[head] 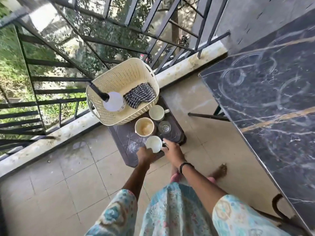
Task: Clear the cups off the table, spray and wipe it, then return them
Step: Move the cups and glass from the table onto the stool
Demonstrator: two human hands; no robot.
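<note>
No text, label, brand, number or sign could be read anywhere in the head view.
</note>
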